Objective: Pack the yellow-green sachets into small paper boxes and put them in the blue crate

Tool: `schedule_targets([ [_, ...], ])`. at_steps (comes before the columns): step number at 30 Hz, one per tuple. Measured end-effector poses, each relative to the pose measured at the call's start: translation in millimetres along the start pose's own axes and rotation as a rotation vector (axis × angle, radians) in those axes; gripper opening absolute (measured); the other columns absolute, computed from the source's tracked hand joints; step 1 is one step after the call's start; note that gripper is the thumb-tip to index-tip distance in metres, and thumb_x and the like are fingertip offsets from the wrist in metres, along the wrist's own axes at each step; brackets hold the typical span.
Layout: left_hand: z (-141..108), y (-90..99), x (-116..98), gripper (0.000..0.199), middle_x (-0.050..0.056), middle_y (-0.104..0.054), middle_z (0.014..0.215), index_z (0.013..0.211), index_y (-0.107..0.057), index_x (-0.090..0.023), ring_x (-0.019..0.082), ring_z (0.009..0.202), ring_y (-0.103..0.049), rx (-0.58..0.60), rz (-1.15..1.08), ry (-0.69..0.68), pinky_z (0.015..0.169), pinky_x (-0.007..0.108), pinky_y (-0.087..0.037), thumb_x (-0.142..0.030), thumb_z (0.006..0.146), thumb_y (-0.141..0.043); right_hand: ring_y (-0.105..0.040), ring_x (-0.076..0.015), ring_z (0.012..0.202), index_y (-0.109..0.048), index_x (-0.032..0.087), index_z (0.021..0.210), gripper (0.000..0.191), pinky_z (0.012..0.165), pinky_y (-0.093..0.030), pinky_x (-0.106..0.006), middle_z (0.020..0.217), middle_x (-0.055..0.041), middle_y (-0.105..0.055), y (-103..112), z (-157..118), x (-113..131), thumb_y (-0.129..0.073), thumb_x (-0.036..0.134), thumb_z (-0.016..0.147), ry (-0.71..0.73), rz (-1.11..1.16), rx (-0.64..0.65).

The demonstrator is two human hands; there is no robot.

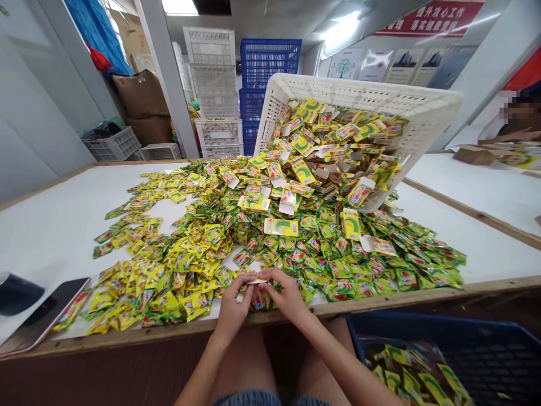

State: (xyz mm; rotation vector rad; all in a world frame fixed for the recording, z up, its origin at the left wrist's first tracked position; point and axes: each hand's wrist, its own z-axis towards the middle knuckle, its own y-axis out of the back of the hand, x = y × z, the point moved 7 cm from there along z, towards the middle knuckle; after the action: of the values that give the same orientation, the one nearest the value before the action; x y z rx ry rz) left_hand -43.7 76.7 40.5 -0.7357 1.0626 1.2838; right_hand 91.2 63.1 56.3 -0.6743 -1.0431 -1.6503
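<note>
Near the table's front edge, my left hand [238, 296] and my right hand [284, 290] meet, fingers pinched on the two ends of one small box [257, 281], seen edge-on with a pale side up. Around them lies a wide pile of small candy packets, yellow ones [169, 256] to the left and green ones [338, 268] to the right. Beyond, a white basket [359, 90] lies tipped toward me, full of yellow-green boxes [302, 144], some with open flaps. Several boxes, such as a flat one [281, 227], rest on the packets.
At the left front are a phone [48, 316] and a dark cup [17, 294]. A blue crate [443, 327] with filled boxes stands below the table edge at right. Stacked crates [217, 84] stand behind the table [63, 197]. A person is partly visible at far right.
</note>
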Motion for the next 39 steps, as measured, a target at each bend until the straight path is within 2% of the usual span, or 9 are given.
schedule_targets([
  [6, -2.0, 3.8, -6.8, 0.013, 0.006, -0.066, 0.093, 0.086, -0.065, -0.018, 0.021, 0.095, -0.059, -0.078, 0.030, 0.046, 0.089, 0.034, -0.043, -0.025, 0.080, -0.056, -0.059, -0.0167, 0.083, -0.063, 0.020, 0.088, 0.014, 0.076, -0.045, -0.029, 0.087, -0.0041, -0.065, -1.0, 0.0, 4.7, -0.051, 0.026, 0.085, -0.039, -0.058, 0.000],
  [12, 5.9, 3.0, 2.1, 0.016, 0.005, -0.067, 0.085, 0.084, -0.065, -0.017, 0.019, 0.082, -0.061, -0.101, 0.003, 0.150, 0.078, 0.029, -0.046, -0.030, 0.078, -0.058, -0.058, -0.0161, 0.071, -0.063, 0.020, 0.083, 0.015, 0.067, -0.044, -0.026, 0.078, -0.0029, -0.065, -1.8, 5.2, 1.0, -0.051, 0.027, 0.085, -0.082, -0.176, -0.011],
  [17, 10.2, 3.9, 7.3, 0.016, 0.003, -0.066, 0.077, 0.083, -0.063, -0.017, 0.016, 0.073, -0.060, -0.128, -0.020, 0.174, 0.070, 0.025, -0.046, -0.031, 0.077, -0.060, -0.058, -0.0163, 0.069, -0.061, 0.020, 0.083, 0.018, 0.066, -0.042, -0.026, 0.077, -0.0028, -0.065, -4.2, 12.5, 4.7, -0.046, 0.026, 0.088, -0.068, -0.261, 0.011],
  [26, -0.6, 4.9, 15.9, 0.015, 0.006, -0.067, 0.089, 0.085, -0.067, -0.018, 0.021, 0.091, -0.060, -0.110, -0.076, 0.131, 0.083, 0.032, -0.047, -0.028, 0.075, -0.062, -0.058, -0.0174, 0.088, -0.062, 0.022, 0.096, 0.015, 0.079, -0.044, -0.029, 0.091, -0.0031, -0.064, 0.1, -4.7, -4.0, -0.051, 0.023, 0.085, -0.054, -0.093, 0.012],
  [31, -2.2, 5.0, 11.2, 0.014, 0.007, -0.066, 0.093, 0.084, -0.068, -0.019, 0.021, 0.095, -0.059, -0.082, -0.053, 0.121, 0.089, 0.035, -0.045, -0.027, 0.076, -0.061, -0.059, -0.0175, 0.084, -0.063, 0.022, 0.092, 0.014, 0.076, -0.046, -0.029, 0.086, -0.0028, -0.064, -6.4, -5.7, -1.8, -0.052, 0.020, 0.083, -0.071, -0.037, -0.019],
  [33, -4.5, 5.7, 13.0, 0.024, 0.008, -0.064, 0.102, 0.099, -0.063, -0.020, 0.021, 0.097, -0.059, -0.077, -0.092, 0.151, 0.089, 0.035, -0.045, -0.028, 0.077, -0.060, -0.058, -0.0178, 0.083, -0.062, 0.023, 0.091, 0.017, 0.074, -0.046, -0.029, 0.087, -0.0036, -0.063, 12.3, -6.8, 11.6, -0.046, 0.021, 0.085, -0.060, -0.074, -0.070],
  [34, -5.7, 6.4, 14.7, 0.030, 0.008, -0.063, 0.105, 0.107, -0.059, -0.020, 0.021, 0.096, -0.060, -0.080, -0.123, 0.166, 0.087, 0.035, -0.046, -0.029, 0.078, -0.059, -0.058, -0.0183, 0.084, -0.062, 0.023, 0.091, 0.020, 0.074, -0.045, -0.030, 0.089, -0.0044, -0.063, 31.1, -10.1, 19.4, -0.042, 0.021, 0.086, -0.057, -0.125, -0.110],
  [36, -7.0, 8.7, 18.9, 0.033, 0.008, -0.063, 0.102, 0.111, -0.054, -0.020, 0.019, 0.089, -0.062, -0.101, -0.172, 0.188, 0.083, 0.034, -0.048, -0.031, 0.080, -0.057, -0.057, -0.0200, 0.085, -0.061, 0.023, 0.089, 0.024, 0.074, -0.044, -0.033, 0.089, -0.0064, -0.062, 85.3, -23.4, 32.3, -0.037, 0.024, 0.088, -0.076, -0.325, -0.191],
  [39, -5.7, 7.9, 25.2, 0.024, 0.007, -0.065, 0.089, 0.096, -0.060, -0.017, 0.018, 0.081, -0.062, -0.118, -0.157, 0.219, 0.077, 0.031, -0.049, -0.033, 0.080, -0.056, -0.055, -0.0241, 0.068, -0.063, 0.025, 0.072, 0.026, 0.062, -0.040, -0.037, 0.071, -0.0095, -0.061, 170.8, -48.3, 34.6, -0.043, 0.038, 0.083, -0.176, -0.890, -0.130],
])
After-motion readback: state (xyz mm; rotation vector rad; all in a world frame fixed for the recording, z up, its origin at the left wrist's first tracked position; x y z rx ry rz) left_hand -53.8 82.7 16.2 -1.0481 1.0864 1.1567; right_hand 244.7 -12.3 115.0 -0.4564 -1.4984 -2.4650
